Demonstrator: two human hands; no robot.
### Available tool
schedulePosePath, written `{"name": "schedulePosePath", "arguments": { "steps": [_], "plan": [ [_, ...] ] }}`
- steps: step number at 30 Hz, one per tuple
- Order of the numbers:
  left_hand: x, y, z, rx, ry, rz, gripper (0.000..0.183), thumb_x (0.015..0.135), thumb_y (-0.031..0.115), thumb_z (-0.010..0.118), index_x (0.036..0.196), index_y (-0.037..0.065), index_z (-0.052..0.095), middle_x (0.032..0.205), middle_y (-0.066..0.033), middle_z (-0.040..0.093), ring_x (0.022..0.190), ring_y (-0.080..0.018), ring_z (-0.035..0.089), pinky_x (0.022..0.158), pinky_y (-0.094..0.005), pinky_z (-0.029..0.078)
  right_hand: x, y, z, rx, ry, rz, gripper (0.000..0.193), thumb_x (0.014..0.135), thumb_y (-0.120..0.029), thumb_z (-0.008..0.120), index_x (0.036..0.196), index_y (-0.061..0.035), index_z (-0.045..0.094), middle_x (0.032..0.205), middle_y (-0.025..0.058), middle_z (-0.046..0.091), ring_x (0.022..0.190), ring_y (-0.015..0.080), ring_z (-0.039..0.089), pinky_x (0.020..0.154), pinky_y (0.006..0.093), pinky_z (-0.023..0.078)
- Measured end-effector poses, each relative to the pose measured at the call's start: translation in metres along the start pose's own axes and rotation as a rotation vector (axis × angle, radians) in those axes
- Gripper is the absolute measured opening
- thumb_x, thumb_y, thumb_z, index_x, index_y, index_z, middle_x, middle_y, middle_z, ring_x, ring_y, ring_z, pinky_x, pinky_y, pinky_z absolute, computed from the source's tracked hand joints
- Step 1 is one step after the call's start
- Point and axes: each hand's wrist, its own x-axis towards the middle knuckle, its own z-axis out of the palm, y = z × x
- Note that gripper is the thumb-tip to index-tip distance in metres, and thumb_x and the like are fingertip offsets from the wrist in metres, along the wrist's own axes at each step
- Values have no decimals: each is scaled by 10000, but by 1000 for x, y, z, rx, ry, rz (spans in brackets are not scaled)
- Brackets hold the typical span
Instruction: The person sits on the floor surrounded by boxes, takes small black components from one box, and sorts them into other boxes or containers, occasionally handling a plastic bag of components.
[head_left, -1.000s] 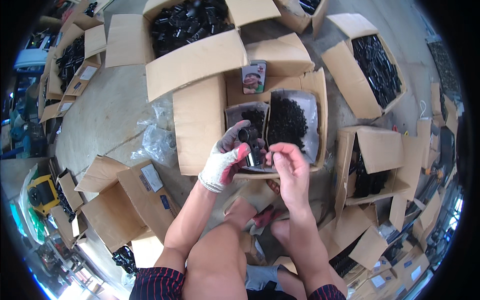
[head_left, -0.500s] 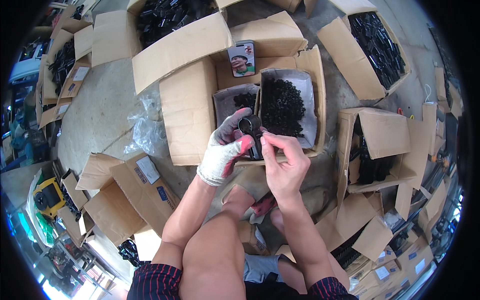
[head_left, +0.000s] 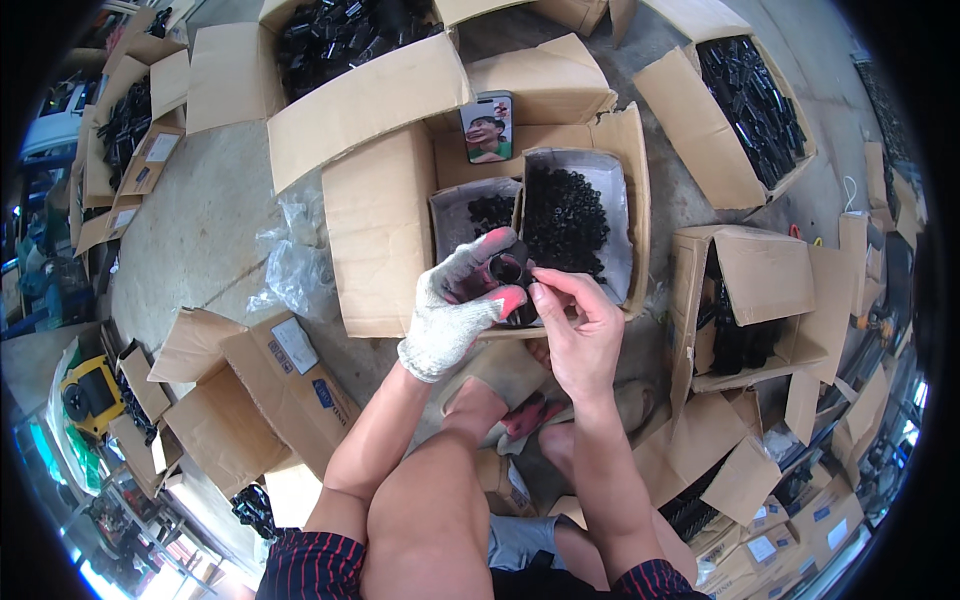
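My left hand (head_left: 450,310), in a white knit glove with red fingertips, grips a black tubular part (head_left: 508,266) with its round open end facing up. The thumb and fingers curl round its left side. My bare right hand (head_left: 580,330) is closed in a pinch at the part's right side; anything between those fingertips is too small to make out. Just beyond the hands, an open carton (head_left: 375,235) holds two grey trays. Small black ring-like pieces (head_left: 568,215) fill much of the right tray (head_left: 617,215), and fewer lie in the left tray (head_left: 450,217).
A phone (head_left: 488,128) showing a person on its screen leans inside the carton. Cartons of black parts stand at the far left (head_left: 355,40), far right (head_left: 752,110) and right (head_left: 745,340). Clear plastic film (head_left: 298,255) lies on the concrete floor, near an open carton (head_left: 260,390).
The black part has turned in my gloved hand and moved slightly right and nearer. My right hand has shifted slightly nearer, its fingers still at the part's side.
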Motion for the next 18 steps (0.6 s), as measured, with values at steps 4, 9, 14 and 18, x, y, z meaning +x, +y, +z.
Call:
{"name": "schedulePosePath", "arguments": {
  "steps": [4,9,14,18],
  "plan": [
    [-1,1,-1,32,20,24,711,790,-29,841,1448,30,578,1100,-16,689,876,-61,619,775,-227,535,4,-5,-5,-139,-52,-97,119,902,-3,746,1021,-10,748,893,85,710,727,165,642,682,284,512],
    [-4,0,-3,140,-66,30,658,840,-38,810,1453,19,577,1232,-44,684,1029,-71,623,921,-270,545,8,-13,-12,-257,-77,-164,94,901,-2,740,994,3,735,892,93,711,738,183,660,695,311,524],
    [-10,1,3,200,-87,142,665,810,-73,816,1431,-10,588,1270,-87,689,1074,-120,649,935,-297,552,3,-12,-14,-117,-47,-63,92,904,2,734,995,11,728,907,97,719,757,180,666,727,285,521],
    [-13,6,5,322,-148,171,658,788,-94,819,1406,-33,602,1269,-117,695,1080,-157,674,934,-315,562,-8,-12,-14,40,33,23,82,906,3,737,984,24,728,928,89,713,809,173,661,773,277,516]
  ]
}}
